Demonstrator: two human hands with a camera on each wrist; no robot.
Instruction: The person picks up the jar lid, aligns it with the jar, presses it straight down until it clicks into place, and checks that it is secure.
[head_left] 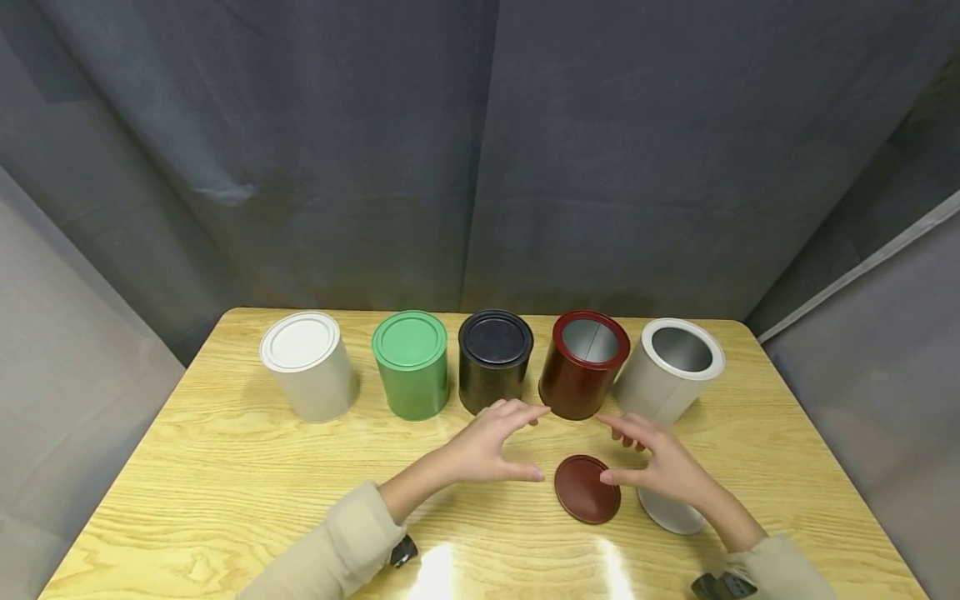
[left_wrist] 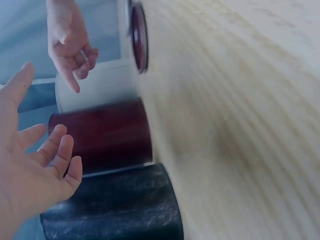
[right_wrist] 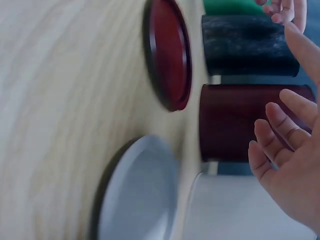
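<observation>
The bench (head_left: 225, 467) carries five tins; the red tin (head_left: 583, 364) stands open at centre right. Both the left hand (head_left: 491, 443) and right hand (head_left: 660, 467) hover released, holding nothing, flanking the red lid (head_left: 587, 489) lying lower centre. Best to grip that lid evenly at its rim.

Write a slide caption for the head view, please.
Two open hands flank a red lid before five tins.

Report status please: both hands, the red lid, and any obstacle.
Left hand and right hand open, holding nothing. Red lid flat on table between them, red can open behind. Grey lid lies beside, partly under right hand.
</observation>
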